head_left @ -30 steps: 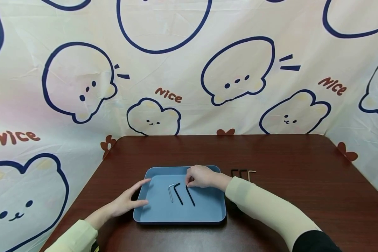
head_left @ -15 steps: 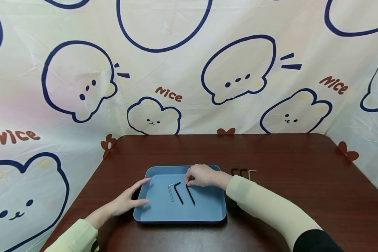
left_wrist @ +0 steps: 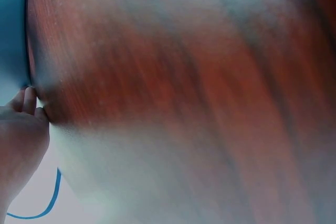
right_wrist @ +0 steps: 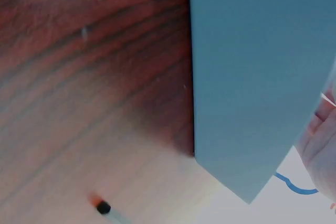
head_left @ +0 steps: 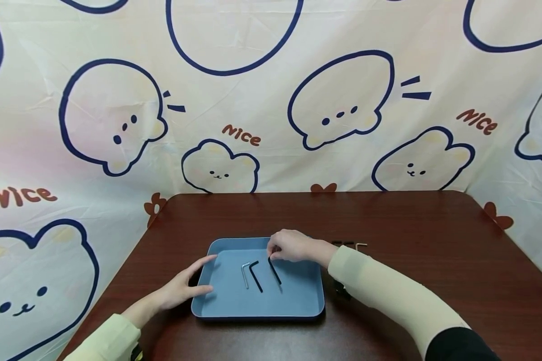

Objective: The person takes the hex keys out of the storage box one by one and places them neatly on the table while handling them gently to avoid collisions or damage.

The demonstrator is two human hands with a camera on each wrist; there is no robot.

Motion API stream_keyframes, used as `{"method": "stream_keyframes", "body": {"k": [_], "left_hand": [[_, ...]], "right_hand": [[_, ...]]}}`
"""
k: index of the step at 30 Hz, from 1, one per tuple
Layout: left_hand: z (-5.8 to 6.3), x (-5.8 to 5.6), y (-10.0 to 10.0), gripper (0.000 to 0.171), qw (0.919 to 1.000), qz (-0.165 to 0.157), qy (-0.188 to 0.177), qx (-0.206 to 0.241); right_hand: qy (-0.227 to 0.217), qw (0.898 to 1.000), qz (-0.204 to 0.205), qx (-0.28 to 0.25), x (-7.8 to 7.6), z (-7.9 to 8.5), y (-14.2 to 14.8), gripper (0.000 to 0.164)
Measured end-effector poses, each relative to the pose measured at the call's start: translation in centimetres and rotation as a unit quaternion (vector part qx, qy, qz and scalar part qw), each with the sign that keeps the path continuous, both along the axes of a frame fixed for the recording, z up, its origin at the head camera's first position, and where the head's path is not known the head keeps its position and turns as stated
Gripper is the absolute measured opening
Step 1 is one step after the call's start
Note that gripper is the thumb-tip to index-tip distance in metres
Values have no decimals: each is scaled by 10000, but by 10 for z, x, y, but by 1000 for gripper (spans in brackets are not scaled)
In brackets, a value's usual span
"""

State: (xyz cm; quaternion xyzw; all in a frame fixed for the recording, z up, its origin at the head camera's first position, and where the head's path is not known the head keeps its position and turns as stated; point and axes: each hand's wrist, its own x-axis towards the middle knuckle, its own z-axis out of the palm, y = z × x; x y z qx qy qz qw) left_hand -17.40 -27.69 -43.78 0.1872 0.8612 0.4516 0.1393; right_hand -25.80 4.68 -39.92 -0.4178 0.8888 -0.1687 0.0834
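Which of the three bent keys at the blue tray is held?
The rightmost, a black key pinched by the right hand; the silver key and other black key lie in the tray.

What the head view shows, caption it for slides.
Right hand holds a black hex key over a blue tray; left hand touches the tray.

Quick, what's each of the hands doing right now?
Left hand: open, fingers spread at the left edge of the blue tray.
Right hand: closed, pinching one end of a black L-shaped key over the tray.
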Motion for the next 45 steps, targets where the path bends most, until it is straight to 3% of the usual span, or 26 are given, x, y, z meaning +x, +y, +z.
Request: {"method": "stream_keyframes", "body": {"k": [8, 20, 35, 45], "left_hand": [[1, 1, 0, 71, 10000, 24, -42, -8], [-2, 0, 0, 71, 10000, 6, 15, -4], [-1, -1, 0, 70, 9999, -60, 98, -20], [-1, 0, -1, 71, 10000, -16, 44, -40]], "right_hand": [[-88, 9998, -104, -121, -2, 9, 7, 4], [-4, 9988, 84, -480, -12, 29, 26, 4], [-145, 9984, -448, -319, -18, 51, 53, 5], [-40, 9988, -348, -338, -20, 57, 71, 8]]}}
